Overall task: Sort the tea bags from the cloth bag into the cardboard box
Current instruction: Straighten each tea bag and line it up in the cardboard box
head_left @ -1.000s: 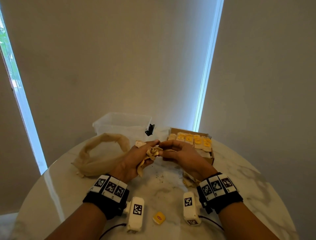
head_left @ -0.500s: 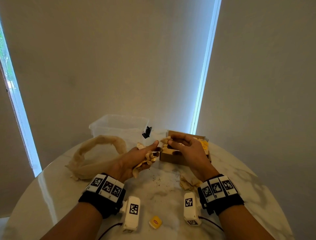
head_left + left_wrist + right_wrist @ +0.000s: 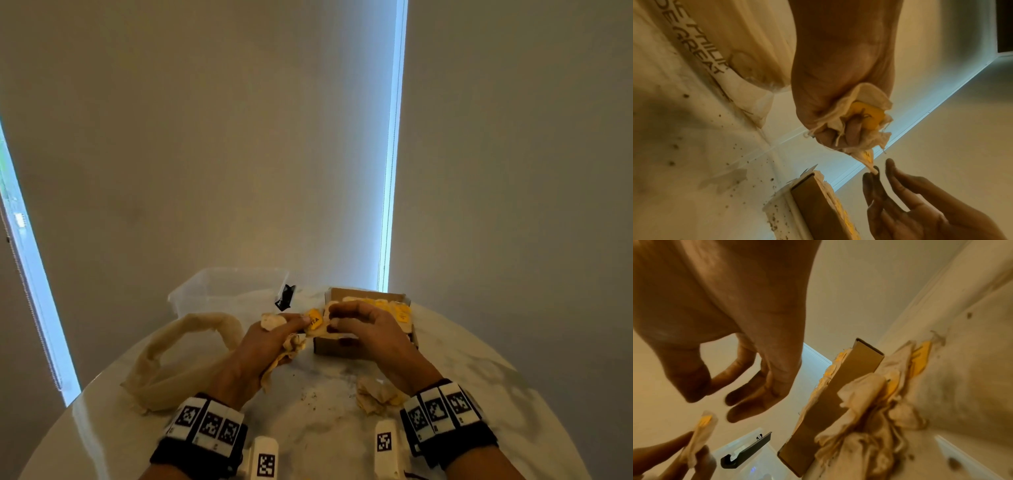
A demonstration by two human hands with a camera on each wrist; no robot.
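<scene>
Left hand (image 3: 270,337) clamps a bunch of crumpled yellow-tagged tea bags (image 3: 865,120); right hand (image 3: 363,325), fingers loosely apart at 3 o'clock, should pinch just one corner, then drop it in the brown cardboard box (image 3: 337,346).

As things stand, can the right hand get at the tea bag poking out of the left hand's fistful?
Probably yes. The right hand is open with its fingertips at the tea bag jutting from the left hand, beside the cardboard box. Nothing lies between them.
</scene>
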